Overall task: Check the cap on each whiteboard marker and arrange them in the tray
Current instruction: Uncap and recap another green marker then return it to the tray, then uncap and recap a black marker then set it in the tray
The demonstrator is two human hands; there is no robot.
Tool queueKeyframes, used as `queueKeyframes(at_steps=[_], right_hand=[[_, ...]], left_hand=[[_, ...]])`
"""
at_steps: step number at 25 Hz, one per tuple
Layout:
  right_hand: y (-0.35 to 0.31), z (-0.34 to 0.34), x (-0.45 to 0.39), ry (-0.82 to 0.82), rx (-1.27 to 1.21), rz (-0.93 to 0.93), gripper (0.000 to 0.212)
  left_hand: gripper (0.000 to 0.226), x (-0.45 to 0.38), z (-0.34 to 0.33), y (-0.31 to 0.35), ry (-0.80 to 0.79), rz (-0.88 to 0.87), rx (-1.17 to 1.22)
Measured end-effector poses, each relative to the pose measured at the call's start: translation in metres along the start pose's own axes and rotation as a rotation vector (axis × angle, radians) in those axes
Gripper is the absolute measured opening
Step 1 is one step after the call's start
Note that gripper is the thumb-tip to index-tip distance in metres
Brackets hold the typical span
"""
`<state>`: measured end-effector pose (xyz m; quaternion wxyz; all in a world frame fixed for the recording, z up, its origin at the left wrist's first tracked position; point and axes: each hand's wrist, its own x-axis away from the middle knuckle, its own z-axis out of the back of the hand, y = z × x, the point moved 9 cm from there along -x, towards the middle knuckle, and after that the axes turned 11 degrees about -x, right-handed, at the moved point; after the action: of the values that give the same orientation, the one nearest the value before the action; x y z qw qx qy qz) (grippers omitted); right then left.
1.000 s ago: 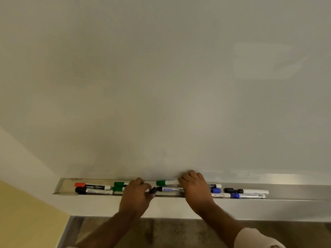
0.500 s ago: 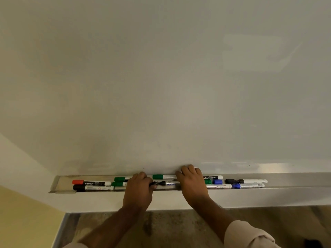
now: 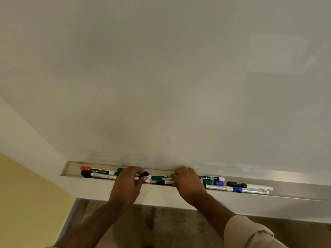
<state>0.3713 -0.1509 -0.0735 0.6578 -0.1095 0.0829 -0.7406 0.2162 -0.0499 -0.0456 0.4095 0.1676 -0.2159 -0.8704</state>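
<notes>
Along the long grey metal tray (image 3: pixel 295 191) under the glossy white whiteboard (image 3: pixel 161 77), both hands are working among the markers. The left hand (image 3: pixel 128 185) is pinching a small black marker cap (image 3: pixel 144 174) between curled fingers and thumb, just above a white barrel end that its thumb is resting against. The right hand (image 3: pixel 188 183) is lying over the middle markers with its fingers curled down onto them; whether it is gripping one or only pressing, I cannot tell.

Risks, as I am judging them: the loose cap is sitting at the very fingertips, so a slip could be dropping it over the tray's front lip to the floor. An uncapped black tip (image 3: pixel 158 182) seems to be lying just left of the right hand; pushing the cap on askew could be smearing ink or leaving the nib exposed. The right hand's weight could also be rolling neighbouring markers out of line.

Counting what is showing: two at the left end, the red-capped marker (image 3: pixel 96 170) and the dark-capped marker (image 3: pixel 98 174); about three green caps; two blue caps; one black-capped marker (image 3: pixel 249 185) at the far right. Roughly ten in all, some being hidden under the hands.
</notes>
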Motion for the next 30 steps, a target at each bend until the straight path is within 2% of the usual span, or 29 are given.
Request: queueKeyframes(at_steps=[6, 13, 16, 22, 30], right_hand=[[-0.009, 0.001, -0.006, -0.040, 0.045, 0.069, 0.028], [-0.013, 0.034, 0.002, 0.132, -0.126, 0.134, 0.035], [-0.015, 0.071, 0.010, 0.235, -0.167, 0.177, 0.035], [-0.010, 0.169, 0.043, 0.410, -0.271, 0.220, 0.036], [-0.010, 0.315, 0.105, 0.653, -0.315, 0.274, 0.028]], left_hand=[[0.018, 0.007, 0.012, 0.003, 0.073, 0.020, 0.033], [0.022, 0.007, 0.036, 0.006, 0.120, 0.084, 0.158], [0.029, 0.002, 0.057, 0.016, 0.136, 0.079, 0.281], [0.026, -0.016, 0.096, 0.066, 0.151, 0.057, 0.481], [0.022, -0.033, 0.160, 0.173, 0.186, -0.149, 0.640]])
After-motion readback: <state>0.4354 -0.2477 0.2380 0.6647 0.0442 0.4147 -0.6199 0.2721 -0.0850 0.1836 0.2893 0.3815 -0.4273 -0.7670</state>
